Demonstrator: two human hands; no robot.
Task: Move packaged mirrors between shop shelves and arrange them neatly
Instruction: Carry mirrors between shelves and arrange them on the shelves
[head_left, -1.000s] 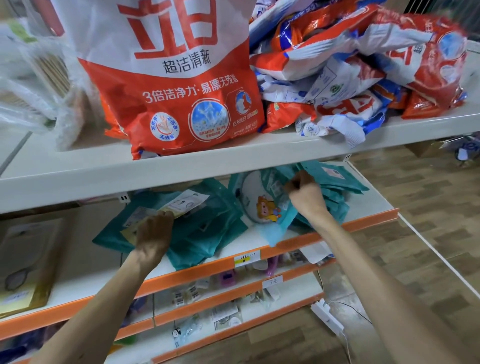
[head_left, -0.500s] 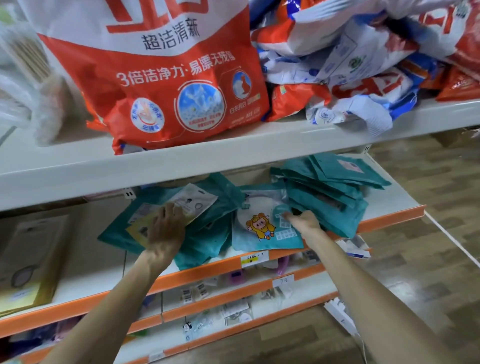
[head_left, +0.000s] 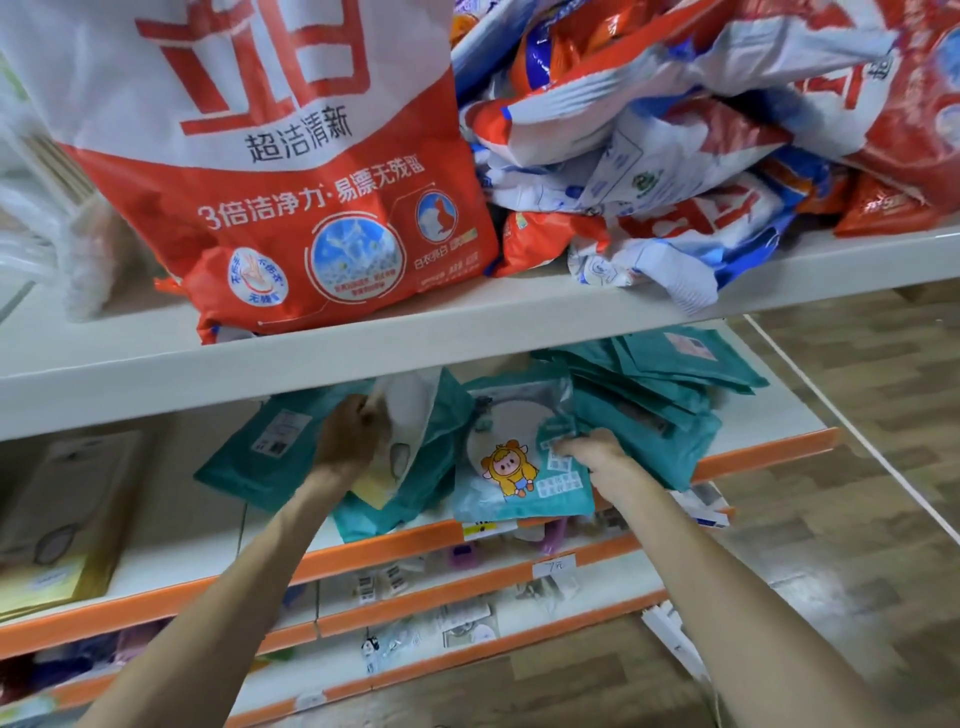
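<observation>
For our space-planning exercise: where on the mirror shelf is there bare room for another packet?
Bare shelf lies between the yellow boxes and the left teal pile, and at the right end beyond the teal stack. Crowded mid-shelf around the white-faced packet and cartoon packet.

The upper shelf (head_left: 363, 358) hides part of the teal packets (head_left: 649, 415) (price labels (head_left: 555, 566) unreadable).

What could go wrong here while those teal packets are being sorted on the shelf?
The cartoon packet by the right hand overhangs the orange shelf edge and might slide off. The slanted teal stack beside it could topple if nudged. The left hand grips a white-backed packet in a loose pile, which might shift.
</observation>
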